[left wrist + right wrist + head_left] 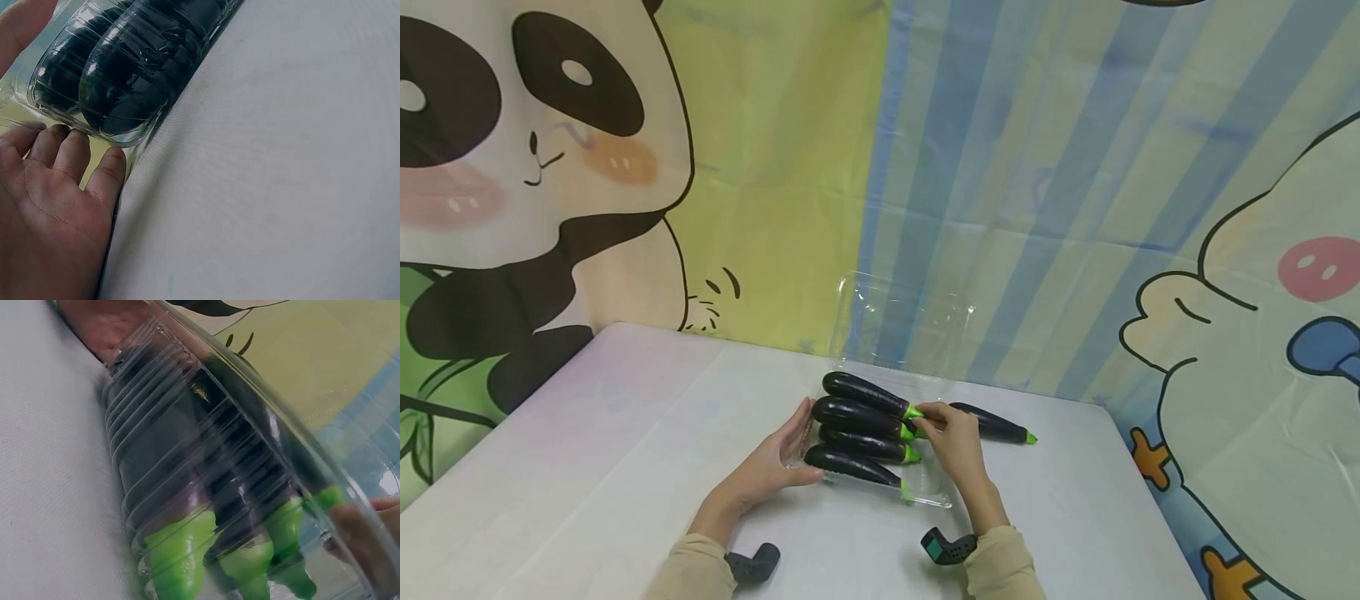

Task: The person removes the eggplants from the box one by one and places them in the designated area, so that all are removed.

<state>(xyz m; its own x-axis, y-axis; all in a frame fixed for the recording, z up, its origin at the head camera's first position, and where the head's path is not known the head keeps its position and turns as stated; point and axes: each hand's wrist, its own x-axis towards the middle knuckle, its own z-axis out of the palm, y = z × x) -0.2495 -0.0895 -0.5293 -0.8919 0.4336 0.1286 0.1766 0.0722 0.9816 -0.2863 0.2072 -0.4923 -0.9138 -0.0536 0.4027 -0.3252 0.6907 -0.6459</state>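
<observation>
Several dark purple eggplants (859,443) with bright green caps lie side by side in a clear plastic container (940,498), its lid (910,321) standing up at the back. My left hand (772,462) holds the container's left end, thumb at the front corner and fingers along the end wall. In the left wrist view, the fingertips (111,159) meet the ribbed plastic. My right hand (953,437) reaches in at the cap end and pinches the green cap of the rearmost eggplant (865,392). Through the clear wall in the right wrist view, its fingers (356,528) touch a green cap (328,497).
Another eggplant (996,423) lies on the white table (625,450) behind and right of the container. A cartoon-printed curtain (1037,208) hangs along the table's back edge. Dark devices (951,547) are worn at both wrists.
</observation>
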